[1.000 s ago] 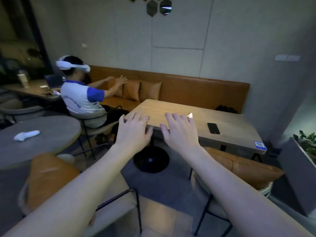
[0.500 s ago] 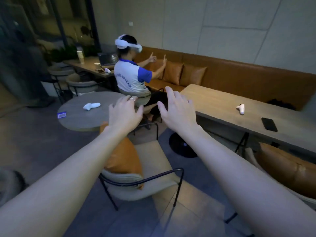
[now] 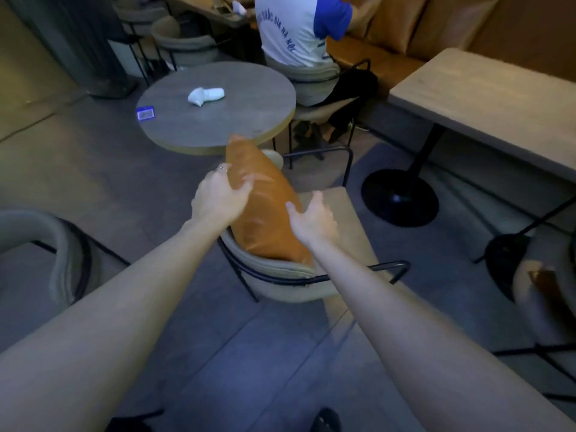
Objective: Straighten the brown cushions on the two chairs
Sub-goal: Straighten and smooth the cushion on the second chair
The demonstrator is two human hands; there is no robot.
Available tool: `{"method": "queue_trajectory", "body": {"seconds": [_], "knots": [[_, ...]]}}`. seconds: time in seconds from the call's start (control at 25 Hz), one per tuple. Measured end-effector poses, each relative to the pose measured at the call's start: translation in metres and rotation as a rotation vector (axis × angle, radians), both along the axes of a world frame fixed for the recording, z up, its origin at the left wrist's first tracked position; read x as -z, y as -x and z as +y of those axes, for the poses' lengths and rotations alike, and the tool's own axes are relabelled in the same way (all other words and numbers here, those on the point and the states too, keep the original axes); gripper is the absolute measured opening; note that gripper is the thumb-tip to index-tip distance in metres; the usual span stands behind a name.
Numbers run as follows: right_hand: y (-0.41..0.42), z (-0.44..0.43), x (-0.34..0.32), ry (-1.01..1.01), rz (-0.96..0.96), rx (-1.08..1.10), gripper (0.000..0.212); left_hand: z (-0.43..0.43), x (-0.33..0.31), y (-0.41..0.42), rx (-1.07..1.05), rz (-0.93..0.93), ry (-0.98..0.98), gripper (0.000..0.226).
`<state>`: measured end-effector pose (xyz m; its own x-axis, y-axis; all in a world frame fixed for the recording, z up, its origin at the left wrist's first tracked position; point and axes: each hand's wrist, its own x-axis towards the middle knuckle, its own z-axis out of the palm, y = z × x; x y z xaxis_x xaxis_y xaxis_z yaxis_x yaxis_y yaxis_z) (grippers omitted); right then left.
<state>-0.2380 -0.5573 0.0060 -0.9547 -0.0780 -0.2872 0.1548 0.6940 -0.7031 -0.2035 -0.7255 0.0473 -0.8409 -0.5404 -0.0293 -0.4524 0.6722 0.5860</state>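
Brown cushion (image 3: pixel 268 210) stands on edge against the curved backrest of the near chair (image 3: pixel 290 275), leaning along the beige seat. Left hand (image 3: pixel 218 198) clamped over the cushion's upper left edge, thumb pressing into the front face, a ring on one finger. Right hand (image 3: pixel 313 221) set against the cushion's right side, fingers spread and only loosely curled, thumb touching the leather; not closed around it. Round grey table (image 3: pixel 218 104) just beyond the chair, carrying a white controller (image 3: pixel 205 95) and a blue card (image 3: pixel 145 114). A seated person in a white and blue shirt (image 3: pixel 296 29) at the far side. Second cushion (image 3: pixel 544 283) partly visible on another chair at the right edge, blurred.
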Motion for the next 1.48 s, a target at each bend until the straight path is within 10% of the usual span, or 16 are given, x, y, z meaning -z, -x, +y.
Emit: {"method": "queue_trajectory", "body": {"seconds": [0.4,0.72,1.48], "knots": [[-0.015,-0.036,0.151,0.429,-0.753,0.828,0.085,-0.071,0.085,0.041,-0.252,-0.166,-0.607,0.109],[-0.004,-0.048,0.163,0.495,-0.69,0.883,0.019,-0.09,0.118,0.065,-0.243,-0.262,-0.885,0.131],[0.011,0.054,0.16,0.462,-0.393,0.841,0.031,-0.014,0.142,0.086,-0.259,-0.294,-0.845,0.162]]}}
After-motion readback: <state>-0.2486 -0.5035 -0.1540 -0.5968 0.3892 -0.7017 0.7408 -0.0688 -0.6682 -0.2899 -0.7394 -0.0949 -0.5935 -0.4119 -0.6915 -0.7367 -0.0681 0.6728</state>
